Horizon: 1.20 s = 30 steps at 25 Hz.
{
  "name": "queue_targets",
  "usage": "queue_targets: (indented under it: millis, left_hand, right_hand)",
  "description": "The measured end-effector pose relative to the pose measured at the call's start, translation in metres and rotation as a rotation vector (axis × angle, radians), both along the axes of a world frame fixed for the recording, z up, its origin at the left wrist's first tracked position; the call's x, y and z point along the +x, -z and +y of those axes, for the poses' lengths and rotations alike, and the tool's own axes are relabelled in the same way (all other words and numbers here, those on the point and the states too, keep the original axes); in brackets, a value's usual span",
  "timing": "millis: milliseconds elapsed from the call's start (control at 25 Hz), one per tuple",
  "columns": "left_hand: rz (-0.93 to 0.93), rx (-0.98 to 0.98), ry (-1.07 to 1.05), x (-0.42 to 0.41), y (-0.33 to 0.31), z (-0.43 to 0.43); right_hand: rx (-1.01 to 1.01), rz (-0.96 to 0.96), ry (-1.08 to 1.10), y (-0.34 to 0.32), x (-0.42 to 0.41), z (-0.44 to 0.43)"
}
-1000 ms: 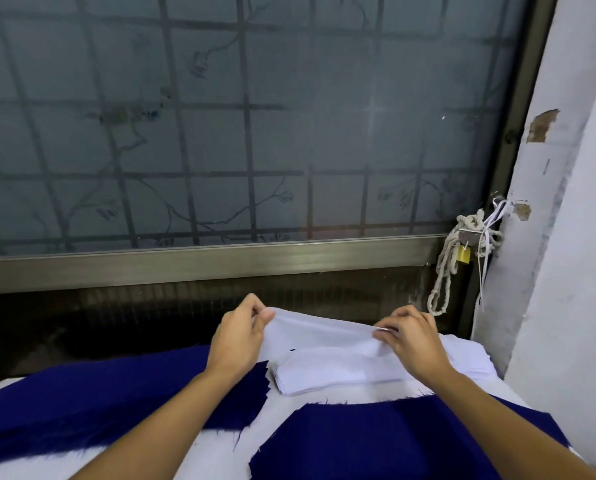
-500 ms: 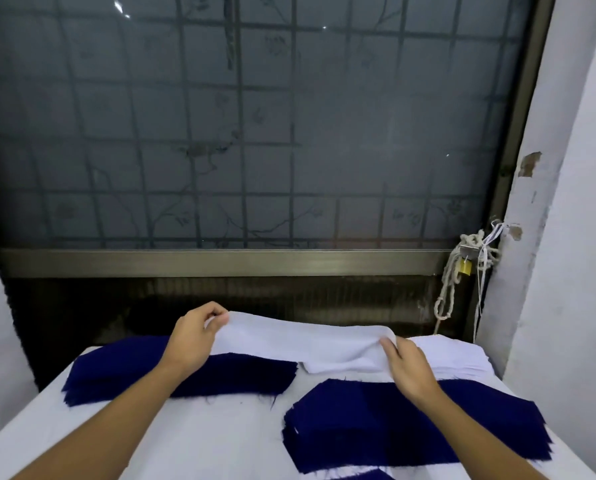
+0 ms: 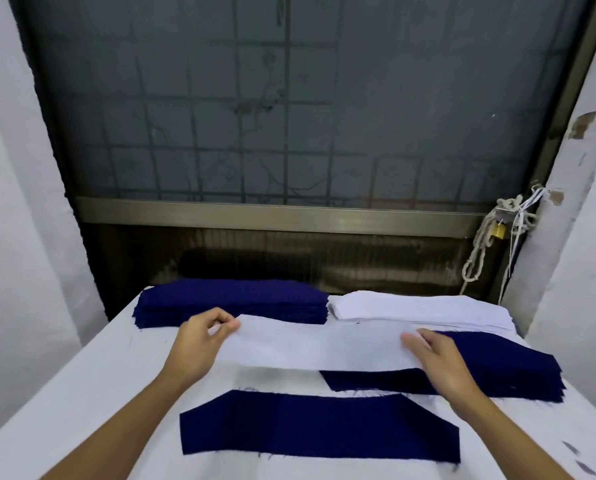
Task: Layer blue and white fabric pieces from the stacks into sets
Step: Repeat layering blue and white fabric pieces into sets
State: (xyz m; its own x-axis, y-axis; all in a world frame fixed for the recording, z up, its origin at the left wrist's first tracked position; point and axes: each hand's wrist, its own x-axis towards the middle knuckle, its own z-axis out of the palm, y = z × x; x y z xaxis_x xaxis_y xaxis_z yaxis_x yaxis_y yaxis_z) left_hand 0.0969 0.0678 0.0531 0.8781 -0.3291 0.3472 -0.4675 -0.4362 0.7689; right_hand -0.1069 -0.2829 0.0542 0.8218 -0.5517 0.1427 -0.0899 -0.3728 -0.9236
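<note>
L hand (image 3: 199, 344)/R hand (image 3: 438, 362) pinch, white pc (image 3: 317, 348)

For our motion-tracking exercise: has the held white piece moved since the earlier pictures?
Yes. The white piece has come off the white stack, toward the person.

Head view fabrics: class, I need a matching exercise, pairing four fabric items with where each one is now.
1 thin white fabric piece
2 single dark blue fabric piece
3 white fabric stack
4 rear dark blue fabric stack

A left of white fabric stack
B rear right
C held between left hand and right hand
D lying flat in the foreground

Pairs: 1-C, 2-D, 3-B, 4-A
</note>
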Motion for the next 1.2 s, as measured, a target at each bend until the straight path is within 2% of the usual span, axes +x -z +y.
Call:
queue_targets:
  millis: [160,400,560,720,840,960,1200]
  left_hand:
    - [0.064,-0.012,0.009,-0.026,0.041,0.018]
    - [0.177,-0.044,-0.038,-0.047,0.086,0.031]
    - [0.164,-0.054,-0.083,-0.049,0.092,0.031]
    - [0.206,-0.194,-0.079,-0.049,0.091,0.032]
    - [0.208,-0.224,-0.098,-0.050,0.090,0.033]
    - [0.184,-0.182,-0.119,-0.052,0.090,0.036]
    - [0.172,-0.041,-0.157,-0.051,0.091,0.034]
  right_hand:
    - [-0.009,0.069,0.062,0.041,-0.024,0.010]
    - [0.038,-0.046,0.183,0.071,-0.043,0.028]
    - [0.035,-0.074,0.259,0.076,-0.046,0.030]
    - [0.049,-0.164,0.319,0.077,-0.050,0.029]
    - [0.034,-0.161,0.324,0.079,-0.051,0.029]
    - [-0.039,-0.111,0.296,0.080,-0.052,0.031]
    - [-0.317,0.148,0.359,0.082,-0.051,0.036]
